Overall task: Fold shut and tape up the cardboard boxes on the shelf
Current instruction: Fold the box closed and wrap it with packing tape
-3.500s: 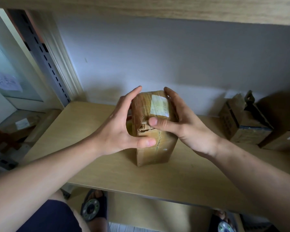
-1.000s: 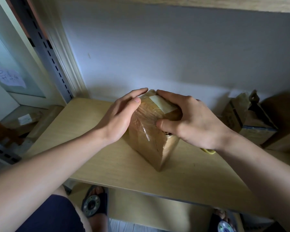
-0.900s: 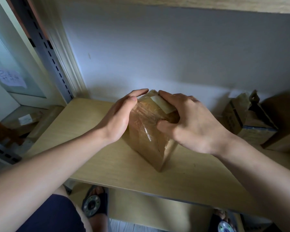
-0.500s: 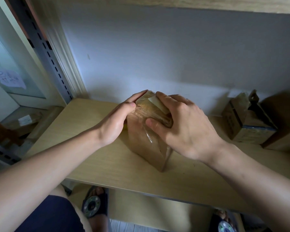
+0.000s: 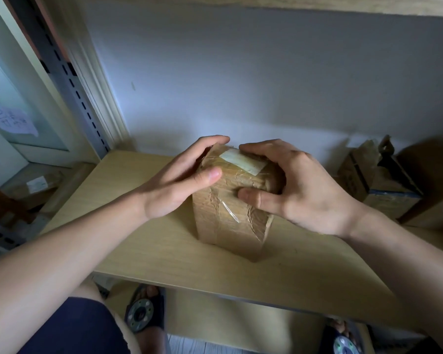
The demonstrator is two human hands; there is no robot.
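Note:
A small brown cardboard box (image 5: 230, 213) wrapped in clear tape stands upright on the wooden shelf (image 5: 143, 246), one corner turned toward me. A white label (image 5: 242, 162) lies on its top. My left hand (image 5: 179, 182) lies against the box's left side, fingers straight, thumb on the upper front edge. My right hand (image 5: 289, 185) grips the box from the right: curled fingers over the top by the label, thumb pressed on the taped front face.
Two more cardboard boxes (image 5: 384, 185) stand at the shelf's right end, one with raised flaps. A grey slotted upright (image 5: 69, 80) runs up at the left. The wall is close behind, another shelf board above. My feet in sandals show below.
The box has turned a little, showing its front face more squarely. My right thumb slid down the taped face, and my left thumb came onto the upper front edge.

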